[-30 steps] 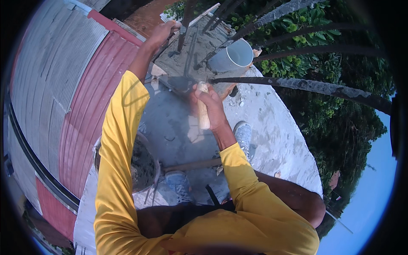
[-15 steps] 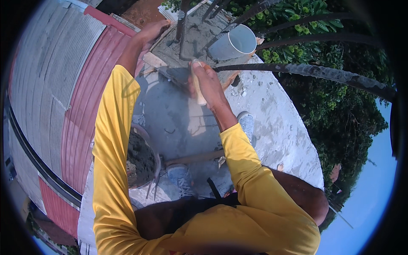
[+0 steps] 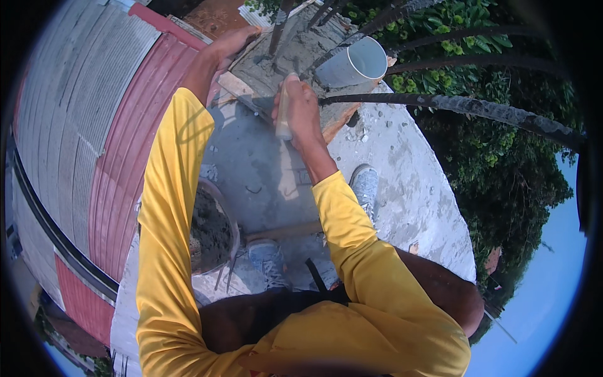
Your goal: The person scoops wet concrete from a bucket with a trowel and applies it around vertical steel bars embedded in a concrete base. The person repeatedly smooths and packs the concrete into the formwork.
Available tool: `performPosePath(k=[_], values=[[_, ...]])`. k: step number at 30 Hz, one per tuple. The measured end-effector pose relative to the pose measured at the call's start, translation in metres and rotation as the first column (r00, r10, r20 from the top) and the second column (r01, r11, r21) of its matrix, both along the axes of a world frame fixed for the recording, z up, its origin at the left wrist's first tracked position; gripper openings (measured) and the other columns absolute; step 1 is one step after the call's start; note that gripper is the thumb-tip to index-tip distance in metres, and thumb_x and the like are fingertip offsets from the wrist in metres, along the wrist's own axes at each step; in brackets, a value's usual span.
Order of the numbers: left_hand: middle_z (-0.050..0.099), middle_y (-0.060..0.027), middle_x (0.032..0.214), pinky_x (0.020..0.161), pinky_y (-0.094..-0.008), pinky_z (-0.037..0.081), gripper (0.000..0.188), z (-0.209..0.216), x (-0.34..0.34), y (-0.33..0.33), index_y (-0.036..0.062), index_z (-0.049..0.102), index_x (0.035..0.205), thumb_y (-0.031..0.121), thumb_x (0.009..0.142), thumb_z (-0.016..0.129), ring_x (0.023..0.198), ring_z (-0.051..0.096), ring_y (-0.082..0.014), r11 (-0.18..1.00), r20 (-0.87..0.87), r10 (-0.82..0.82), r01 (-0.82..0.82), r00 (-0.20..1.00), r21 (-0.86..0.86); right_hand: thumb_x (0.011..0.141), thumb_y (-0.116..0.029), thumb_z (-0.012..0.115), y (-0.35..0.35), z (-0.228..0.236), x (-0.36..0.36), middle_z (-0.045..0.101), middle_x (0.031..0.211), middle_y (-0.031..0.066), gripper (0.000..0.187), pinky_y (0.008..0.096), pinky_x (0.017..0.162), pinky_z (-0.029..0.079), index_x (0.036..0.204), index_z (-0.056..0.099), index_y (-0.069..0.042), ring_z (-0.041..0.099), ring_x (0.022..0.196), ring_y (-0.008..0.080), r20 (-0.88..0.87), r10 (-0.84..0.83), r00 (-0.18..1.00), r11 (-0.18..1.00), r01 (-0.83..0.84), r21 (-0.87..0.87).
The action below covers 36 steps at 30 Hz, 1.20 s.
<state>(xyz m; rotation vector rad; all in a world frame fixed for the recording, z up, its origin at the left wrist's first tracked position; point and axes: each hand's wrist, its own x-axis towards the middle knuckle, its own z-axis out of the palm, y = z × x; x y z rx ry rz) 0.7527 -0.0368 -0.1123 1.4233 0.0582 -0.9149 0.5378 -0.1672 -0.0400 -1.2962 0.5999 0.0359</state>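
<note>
My right hand (image 3: 303,113) is closed around the pale handle of a trowel (image 3: 284,122). The trowel's blade is mostly hidden against the wet grey concrete (image 3: 301,47). This concrete fills a square wooden form (image 3: 235,87). At the form's far left edge, my left hand (image 3: 231,45) grips the board, with its fingers partly hidden. A white plastic pipe (image 3: 342,68) stands tilted in the concrete at the right side. Dark steel bars (image 3: 490,112) rise out of the concrete around it.
A bucket (image 3: 233,210) of grey mortar stands beside my left forearm. Close to my shoes (image 3: 267,259) lies a wooden-handled tool (image 3: 286,232) on the concrete slab (image 3: 414,182). Past its left edge are corrugated roofs (image 3: 129,151); trees (image 3: 502,163) stand to the right.
My right hand has shifted slightly left with the trowel, and the handle's angle has changed. My left hand stays on the form's edge. The whole view has moved a little.
</note>
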Motion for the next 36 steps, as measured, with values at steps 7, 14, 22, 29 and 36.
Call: performPosePath(k=[7,14,22,29,36], values=[[0.071,-0.0178,0.128,0.092,-0.0393,0.062,0.048,0.011,-0.005,0.0,0.0,0.064,0.137,0.036,0.108,0.053,0.105,0.073,-0.0245,0.997,-0.11,-0.009,0.001,0.994,-0.074,0.108,-0.045,0.051,0.005,0.0,0.002,0.059,0.076,0.0069,0.043,0.0335,0.045,0.048,0.104,0.053,-0.002,0.06,0.051,0.0171,-0.105,-0.036,0.994,0.999,0.032,-0.044],[0.07,-0.019,0.132,0.094,-0.0391,0.061,0.049,0.007,-0.001,0.002,0.0011,0.062,0.144,0.033,0.109,0.049,0.107,0.073,-0.0247,0.994,-0.113,-0.021,0.008,0.993,-0.113,0.109,-0.045,0.051,-0.008,-0.006,0.009,0.058,0.075,0.0064,0.044,0.0331,0.046,0.048,0.102,0.053,-0.001,0.06,0.05,0.017,-0.149,0.042,0.988,0.991,-0.06,-0.123],[0.07,-0.0157,0.129,0.092,-0.0381,0.062,0.048,-0.009,-0.002,0.004,-0.0004,0.064,0.138,0.036,0.108,0.051,0.104,0.073,-0.023,0.995,-0.047,-0.055,0.051,0.997,-0.08,0.111,-0.046,0.046,0.026,0.011,-0.054,0.057,0.076,0.0054,0.044,0.0325,0.049,0.047,0.103,0.051,-0.003,0.06,0.053,0.0163,-0.131,-0.025,0.991,0.994,0.011,-0.106],[0.07,-0.0116,0.127,0.09,-0.0371,0.061,0.044,-0.005,0.002,0.003,0.004,0.064,0.139,0.032,0.111,0.046,0.104,0.07,-0.0194,0.99,-0.087,-0.095,0.085,0.992,-0.11,0.111,-0.045,0.044,0.028,0.001,-0.031,0.057,0.078,0.0075,0.044,0.035,0.048,0.048,0.104,0.049,-0.003,0.06,0.054,0.0176,-0.161,-0.08,0.984,0.994,0.068,-0.082],[0.065,-0.0103,0.139,0.106,-0.0372,0.054,0.049,0.011,-0.005,0.005,0.008,0.057,0.152,0.034,0.113,0.041,0.119,0.065,-0.0196,0.996,-0.125,-0.083,0.079,0.989,-0.037,0.11,-0.046,0.045,0.024,-0.001,-0.026,0.058,0.079,0.0045,0.042,0.032,0.049,0.047,0.108,0.054,-0.005,0.057,0.053,0.0159,-0.154,-0.087,0.984,0.996,0.082,-0.037]])
